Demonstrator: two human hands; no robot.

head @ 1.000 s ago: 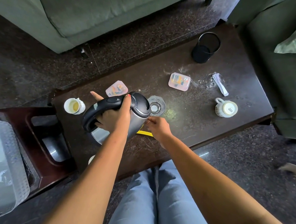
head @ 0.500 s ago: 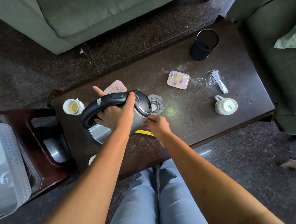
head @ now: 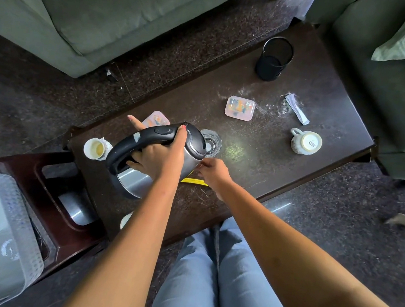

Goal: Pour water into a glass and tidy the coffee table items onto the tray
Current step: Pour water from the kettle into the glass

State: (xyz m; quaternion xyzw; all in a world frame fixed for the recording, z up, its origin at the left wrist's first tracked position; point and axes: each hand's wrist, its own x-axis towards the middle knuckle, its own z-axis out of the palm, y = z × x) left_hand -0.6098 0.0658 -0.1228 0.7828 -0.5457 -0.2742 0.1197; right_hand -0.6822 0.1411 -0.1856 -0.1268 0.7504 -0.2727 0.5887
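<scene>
The left hand (head: 157,157) has its fingers wrapped around the handle of the steel kettle (head: 156,156), tilted with its spout over the glass (head: 211,143) on the counter (head: 270,160). The right hand (head: 213,173), fingers loosely curled and holding nothing, rests just beside the glass.

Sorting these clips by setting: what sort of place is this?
Most likely a home living room: green sofas flank a low dark coffee table holding cups, a glass and a kettle.
</scene>
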